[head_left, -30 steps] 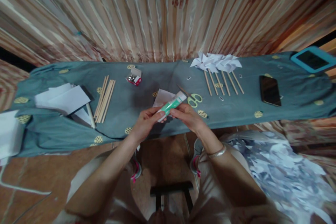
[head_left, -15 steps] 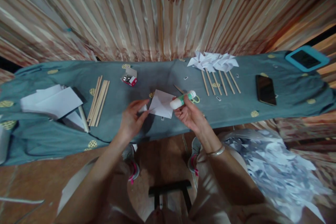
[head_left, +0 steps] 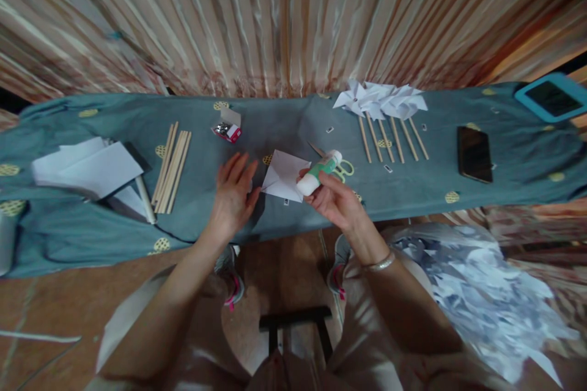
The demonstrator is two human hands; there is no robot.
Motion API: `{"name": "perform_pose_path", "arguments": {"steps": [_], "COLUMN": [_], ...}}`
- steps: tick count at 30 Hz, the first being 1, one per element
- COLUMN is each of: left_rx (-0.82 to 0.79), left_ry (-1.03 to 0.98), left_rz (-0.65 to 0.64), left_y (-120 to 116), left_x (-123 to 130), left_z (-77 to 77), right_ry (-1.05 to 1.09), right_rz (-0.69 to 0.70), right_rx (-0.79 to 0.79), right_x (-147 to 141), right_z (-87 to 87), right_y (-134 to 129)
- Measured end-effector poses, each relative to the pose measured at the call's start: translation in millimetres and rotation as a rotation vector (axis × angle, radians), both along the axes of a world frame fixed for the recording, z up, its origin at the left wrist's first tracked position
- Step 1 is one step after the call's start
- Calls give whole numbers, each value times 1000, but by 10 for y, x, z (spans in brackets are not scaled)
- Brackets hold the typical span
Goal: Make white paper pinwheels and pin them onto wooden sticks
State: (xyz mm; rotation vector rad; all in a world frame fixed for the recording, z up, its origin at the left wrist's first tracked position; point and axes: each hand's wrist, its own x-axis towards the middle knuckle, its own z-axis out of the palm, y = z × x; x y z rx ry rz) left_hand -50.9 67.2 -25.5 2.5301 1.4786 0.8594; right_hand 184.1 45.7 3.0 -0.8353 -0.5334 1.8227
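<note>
My right hand is wrapped round a green and white glue stick, held tilted over the right edge of a square of white paper. The paper lies on the cloth with cut lines at its lower left corner. To its left, my left hand has its fingers stretched out above the table, thumb near the paper's corner. A small white piece, perhaps the glue cap, shows faintly by the left fingers. Behind the glue stick lie scissors with pale green handles, partly covered.
Paper pinwheels on sticks lie at the back right, beside a phone and a blue-framed device. Leftward are a small red and white box, wooden sticks and white sheets. A bag of paper pieces stands below right.
My left hand has spread its fingers and let go of the small white piece it pinched. The glue stick stays in my right hand near the paper. The view has shifted slightly.
</note>
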Motion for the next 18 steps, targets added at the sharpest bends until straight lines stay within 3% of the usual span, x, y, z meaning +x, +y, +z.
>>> {"name": "perform_pose_path", "arguments": {"steps": [4, 7, 12, 18], "left_rx": [89, 19, -89, -131], "left_ry": [73, 121, 173, 178], "left_rz": [-108, -221, -187, -171], "left_y": [-160, -308, -415, -407], "left_x": [221, 407, 538, 535], "left_z": [44, -6, -74, -78], "right_ry": [-191, -491, -982, -1285], "right_rz": [-80, -148, -240, -224], "right_rx": [63, 193, 378, 538], "right_x": [19, 49, 25, -105], "right_z": [14, -11, -145, -163], "right_y": [72, 204, 362, 371]}}
